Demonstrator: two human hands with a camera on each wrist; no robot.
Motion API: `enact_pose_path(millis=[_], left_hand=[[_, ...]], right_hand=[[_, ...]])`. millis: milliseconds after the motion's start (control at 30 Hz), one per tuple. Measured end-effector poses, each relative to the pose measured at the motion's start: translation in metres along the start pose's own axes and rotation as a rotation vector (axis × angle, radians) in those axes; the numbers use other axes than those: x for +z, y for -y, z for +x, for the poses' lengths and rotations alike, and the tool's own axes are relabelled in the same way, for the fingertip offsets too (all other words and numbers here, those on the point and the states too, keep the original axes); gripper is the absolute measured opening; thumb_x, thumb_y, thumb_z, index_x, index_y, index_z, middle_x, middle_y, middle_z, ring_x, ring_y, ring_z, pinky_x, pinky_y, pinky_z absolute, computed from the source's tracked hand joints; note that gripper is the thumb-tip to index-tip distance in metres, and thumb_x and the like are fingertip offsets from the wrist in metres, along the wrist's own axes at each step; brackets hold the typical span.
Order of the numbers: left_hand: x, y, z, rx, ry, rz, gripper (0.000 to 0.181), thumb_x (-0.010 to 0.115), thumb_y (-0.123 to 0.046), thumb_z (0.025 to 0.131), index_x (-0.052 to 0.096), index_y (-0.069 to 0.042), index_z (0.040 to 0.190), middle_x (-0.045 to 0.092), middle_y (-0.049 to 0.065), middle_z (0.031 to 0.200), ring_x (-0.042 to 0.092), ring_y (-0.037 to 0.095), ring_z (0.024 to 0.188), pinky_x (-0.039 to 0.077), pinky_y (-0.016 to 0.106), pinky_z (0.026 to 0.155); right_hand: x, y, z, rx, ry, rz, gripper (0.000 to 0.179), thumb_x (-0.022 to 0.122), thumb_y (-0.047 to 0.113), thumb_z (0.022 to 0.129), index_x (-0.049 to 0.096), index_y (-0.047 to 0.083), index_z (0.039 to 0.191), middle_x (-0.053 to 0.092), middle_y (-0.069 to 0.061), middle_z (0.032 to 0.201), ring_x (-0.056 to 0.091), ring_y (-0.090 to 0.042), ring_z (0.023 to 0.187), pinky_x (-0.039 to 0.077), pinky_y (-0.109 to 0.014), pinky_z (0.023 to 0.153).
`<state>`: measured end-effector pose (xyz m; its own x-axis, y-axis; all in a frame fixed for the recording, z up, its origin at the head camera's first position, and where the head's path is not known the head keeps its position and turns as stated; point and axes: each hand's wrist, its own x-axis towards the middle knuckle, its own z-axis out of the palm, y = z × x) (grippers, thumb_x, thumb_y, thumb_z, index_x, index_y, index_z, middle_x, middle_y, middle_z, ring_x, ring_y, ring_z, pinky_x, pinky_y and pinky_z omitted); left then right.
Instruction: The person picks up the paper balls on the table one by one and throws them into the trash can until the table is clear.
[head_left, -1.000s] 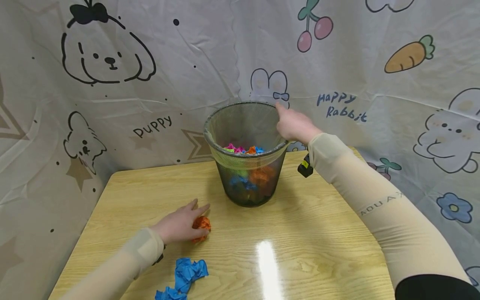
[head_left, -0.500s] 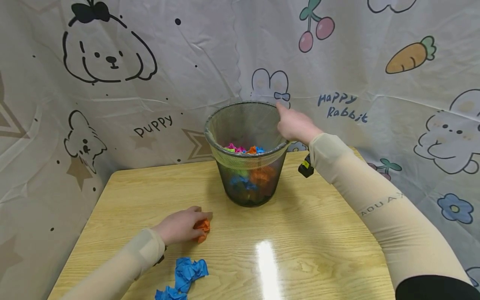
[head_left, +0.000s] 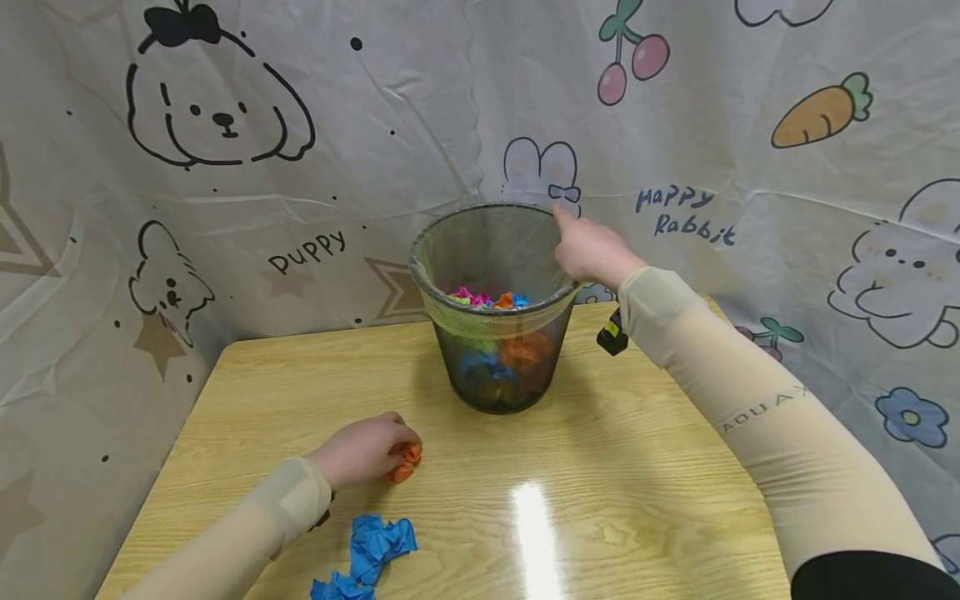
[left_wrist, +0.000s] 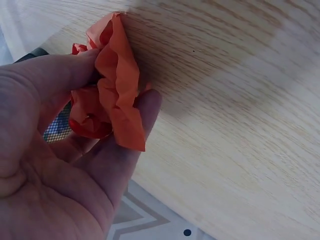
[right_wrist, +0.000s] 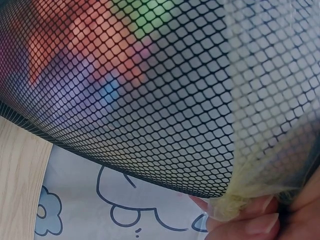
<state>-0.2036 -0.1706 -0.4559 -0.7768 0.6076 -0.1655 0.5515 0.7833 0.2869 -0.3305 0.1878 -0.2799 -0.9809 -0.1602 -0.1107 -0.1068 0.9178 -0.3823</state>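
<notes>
My left hand is low over the table, thumb and fingers pinching a crumpled ball of orange paper. In the left wrist view the orange paper sits between thumb and fingertips, its creased edges sticking out. A black mesh wastebasket stands upright at the back of the table. My right hand grips its rim on the right side. By those fingers, in the right wrist view, bunches a knot of the pale yellow bin liner folded over the rim. Crumpled coloured paper lies inside the wastebasket.
Crumpled blue paper lies on the wooden table near its front edge, closer to me than my left hand. A printed curtain with cartoon drawings hangs right behind the table and wastebasket.
My left hand's fingers were spread over the orange paper; they have curled in and now pinch it. My right hand stays at the wastebasket's rim.
</notes>
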Motion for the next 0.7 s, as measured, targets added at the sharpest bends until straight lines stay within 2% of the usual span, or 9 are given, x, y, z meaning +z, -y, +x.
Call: enact_pose_path(millis=[100,367,700], left_hand=[[0.000,0.000,0.000,0.017,-0.001,0.002,0.020,0.074,-0.004,0.093,0.076,-0.014,0.109,0.061,-0.002,0.096,0.057,0.011,0.080,0.054,0.036,0.075],[-0.004,0.002,0.001,0.023,-0.002,-0.009,0.018,0.075,-0.004,0.092,0.077,-0.012,0.108,0.063,-0.002,0.096,0.062,0.014,0.085,0.055,0.038,0.078],[-0.022,0.004,-0.001,0.024,-0.049,-0.029,0.017,0.076,-0.006,0.091,0.078,-0.011,0.108,0.063,-0.003,0.095,0.057,0.010,0.081,0.053,0.034,0.076]], right_hand=[[0.000,0.000,0.000,0.004,0.001,0.000,0.075,0.033,0.007,0.102,-0.007,0.015,0.165,0.038,-0.022,0.159,0.044,-0.019,0.058,0.049,-0.039,0.061],[0.001,0.001,0.002,0.015,0.009,0.008,0.076,0.032,0.006,0.102,-0.008,0.016,0.165,0.035,-0.021,0.161,0.037,-0.013,0.051,0.045,-0.032,0.051],[0.000,0.000,0.001,0.004,0.005,0.000,0.075,0.031,0.006,0.101,-0.007,0.014,0.165,0.031,-0.021,0.163,0.041,-0.018,0.056,0.048,-0.038,0.060]])
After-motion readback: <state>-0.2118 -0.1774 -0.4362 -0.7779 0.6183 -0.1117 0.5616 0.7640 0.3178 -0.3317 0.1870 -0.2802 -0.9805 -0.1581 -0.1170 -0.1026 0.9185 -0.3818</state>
